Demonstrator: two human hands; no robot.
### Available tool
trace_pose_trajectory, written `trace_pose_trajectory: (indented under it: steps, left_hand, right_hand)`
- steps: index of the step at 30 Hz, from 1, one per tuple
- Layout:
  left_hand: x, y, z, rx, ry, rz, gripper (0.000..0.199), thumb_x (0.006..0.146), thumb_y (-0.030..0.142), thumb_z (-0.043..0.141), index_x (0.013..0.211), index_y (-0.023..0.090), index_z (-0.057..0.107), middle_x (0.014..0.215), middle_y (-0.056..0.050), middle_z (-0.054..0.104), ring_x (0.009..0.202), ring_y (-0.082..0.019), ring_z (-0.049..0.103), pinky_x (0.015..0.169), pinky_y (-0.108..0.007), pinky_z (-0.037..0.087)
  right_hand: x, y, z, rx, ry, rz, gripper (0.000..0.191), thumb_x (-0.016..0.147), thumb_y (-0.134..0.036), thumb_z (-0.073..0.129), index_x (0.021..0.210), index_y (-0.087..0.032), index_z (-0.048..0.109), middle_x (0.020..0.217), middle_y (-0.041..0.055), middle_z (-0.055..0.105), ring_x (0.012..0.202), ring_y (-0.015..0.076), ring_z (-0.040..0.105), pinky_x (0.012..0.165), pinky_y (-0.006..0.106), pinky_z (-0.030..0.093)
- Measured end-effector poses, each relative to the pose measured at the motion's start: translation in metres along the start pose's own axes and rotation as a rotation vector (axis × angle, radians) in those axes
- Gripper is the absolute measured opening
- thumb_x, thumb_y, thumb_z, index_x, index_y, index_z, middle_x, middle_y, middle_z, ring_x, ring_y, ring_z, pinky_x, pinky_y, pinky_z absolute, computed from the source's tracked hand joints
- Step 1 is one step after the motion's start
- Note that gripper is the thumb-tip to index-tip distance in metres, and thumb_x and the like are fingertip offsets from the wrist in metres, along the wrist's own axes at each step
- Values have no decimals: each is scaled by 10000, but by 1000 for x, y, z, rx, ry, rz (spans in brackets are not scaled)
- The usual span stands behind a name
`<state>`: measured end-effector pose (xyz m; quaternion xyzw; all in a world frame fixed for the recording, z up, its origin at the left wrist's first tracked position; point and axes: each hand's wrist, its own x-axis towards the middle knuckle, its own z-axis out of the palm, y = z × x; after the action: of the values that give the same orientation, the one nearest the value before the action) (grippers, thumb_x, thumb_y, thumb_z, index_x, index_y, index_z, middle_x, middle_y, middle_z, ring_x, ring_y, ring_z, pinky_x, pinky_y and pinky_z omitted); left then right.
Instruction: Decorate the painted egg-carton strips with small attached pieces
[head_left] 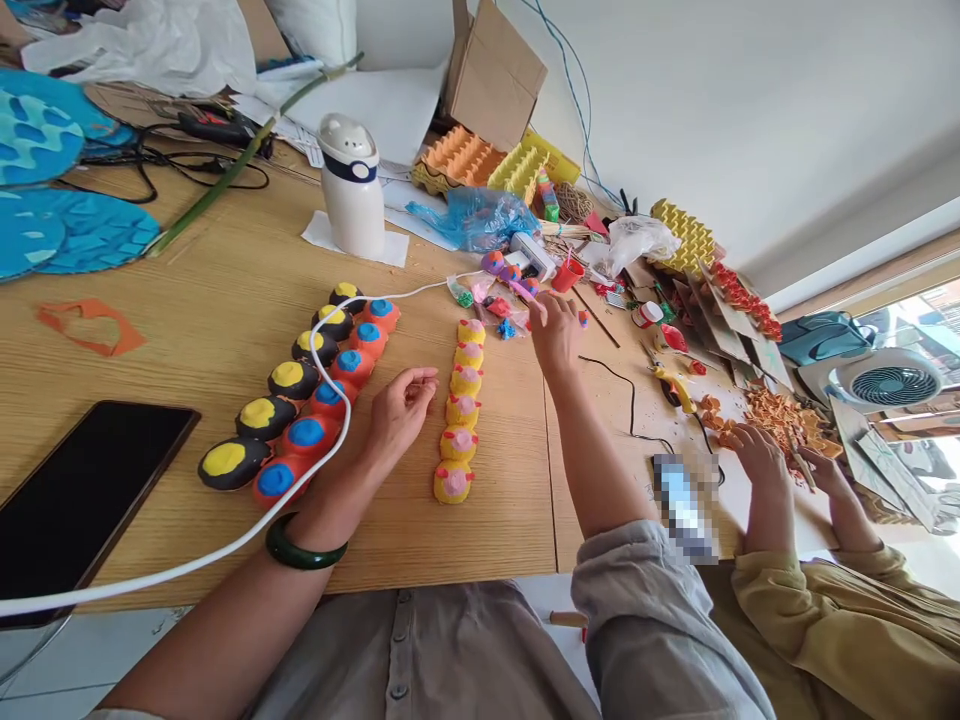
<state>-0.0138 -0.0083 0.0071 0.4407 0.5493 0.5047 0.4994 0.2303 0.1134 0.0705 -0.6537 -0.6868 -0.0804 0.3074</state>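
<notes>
My left hand (401, 408), a dark green bangle on its wrist, hovers with fingers loosely curled and nothing visible in them. Left of it lie a row of orange-red bumps with blue spots (328, 397) and a row of black bumps with yellow spots (289, 378). To its right stands a row of yellow bumps (463, 409) with pink centres and red side pieces. My right hand (556, 325) reaches farther forward, its fingers closed at a purple bump strip (511, 273) with blue and orange spots. The hand hides part of that strip.
A white cable (225, 550) crosses the painted rows. At left lie a dark tablet (97, 490) and an orange paper scrap (90, 328). A white bottle (354, 200) stands behind. At right are a yellow glue gun (673, 388) and another person's hands (761, 460) near orange scraps.
</notes>
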Motion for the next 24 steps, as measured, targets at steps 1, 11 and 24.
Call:
trace_pose_trajectory:
  steps: [1, 11, 24]
  left_hand:
    - [0, 0, -1, 8, 1, 2, 300, 835, 371, 660, 1057, 183, 736, 990, -90, 795, 786, -206, 727, 717, -312, 603]
    - [-1, -2, 2, -29, -27, 2, 325, 881, 392, 649, 1108, 169, 714, 1229, -140, 774, 1155, -273, 729, 1051, -404, 564]
    - [-3, 5, 5, -182, -75, -102, 356, 862, 403, 681, 1120, 158, 685, 1171, -149, 778, 979, -268, 788, 941, -424, 644]
  right_hand:
    - [2, -5, 4, 79, -19, 34, 193, 983, -306, 628, 1101, -200, 738, 1262, 140, 749, 1187, 310, 623, 1049, 504, 496]
    - [-102, -32, 19, 746, -124, 403, 253, 906, -258, 502, 989, -196, 733, 1019, 77, 775, 835, 188, 727, 643, 305, 623]
    - [-137, -43, 31, 1084, -153, 533, 167, 845, -324, 609, 896, -209, 719, 797, 28, 755, 659, 170, 728, 668, 328, 653]
